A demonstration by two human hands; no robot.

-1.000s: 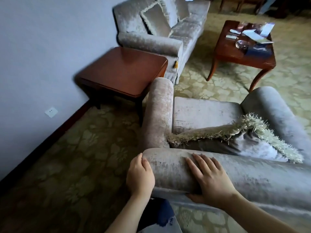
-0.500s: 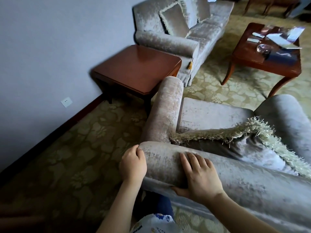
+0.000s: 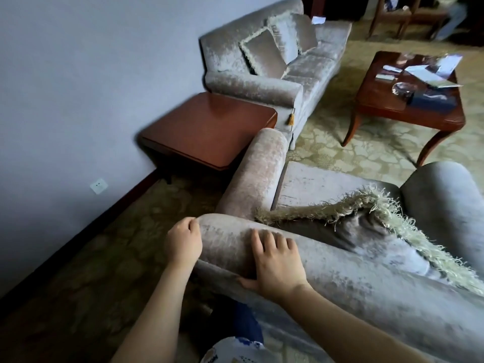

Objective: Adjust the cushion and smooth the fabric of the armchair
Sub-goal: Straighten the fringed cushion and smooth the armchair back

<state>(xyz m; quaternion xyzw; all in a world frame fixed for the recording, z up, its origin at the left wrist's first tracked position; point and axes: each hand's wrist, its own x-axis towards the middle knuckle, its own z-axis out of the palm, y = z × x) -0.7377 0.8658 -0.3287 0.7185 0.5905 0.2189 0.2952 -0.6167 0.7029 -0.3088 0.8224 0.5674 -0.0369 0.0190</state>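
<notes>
Patterned carpet [image 3: 337, 150] and a pale wall [image 3: 78, 74] frame the armchair [image 3: 262, 166], which stands in the foreground beside a wooden side table [image 3: 209, 127], its grey velvet rubbed in light and dark streaks along the rolled back. At that roll's end the left hand [image 3: 183, 244] curls its grip against the fabric, fingers bent, while the right hand [image 3: 277, 263] lies flat with fingers spread and thumb tucked under the roll. Further right, a fringed cushion [image 3: 377, 229] slumps creased on the seat against the backrest.
</notes>
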